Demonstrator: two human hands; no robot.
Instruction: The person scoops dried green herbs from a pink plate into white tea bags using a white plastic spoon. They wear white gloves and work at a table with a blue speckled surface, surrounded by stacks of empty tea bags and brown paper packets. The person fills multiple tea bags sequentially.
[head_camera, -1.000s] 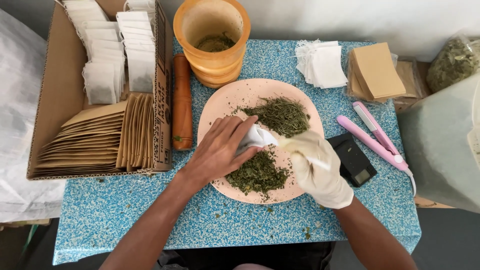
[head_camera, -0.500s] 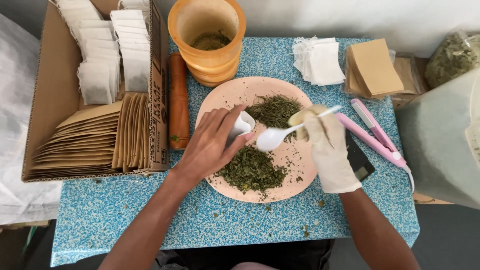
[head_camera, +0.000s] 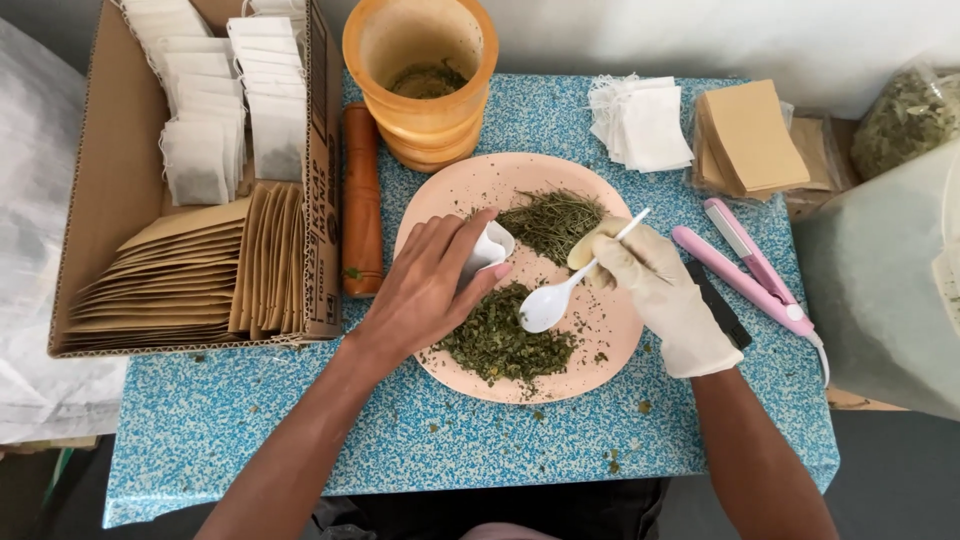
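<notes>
White sachet (head_camera: 487, 252) pinched open in bare left hand (head_camera: 430, 290) over pink plate (head_camera: 470, 185) mid-tabletop, catching spills; gloved right hand (head_camera: 655, 290) grips spoon (head_camera: 560, 295), bowl beside sachet mouth.

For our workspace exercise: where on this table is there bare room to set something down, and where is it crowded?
Free: the table strip along the near edge, between the plate and the person, and the patch below the box. Crowded: the far edge with mortar, bags and envelopes, and both hands over the plate.
</notes>
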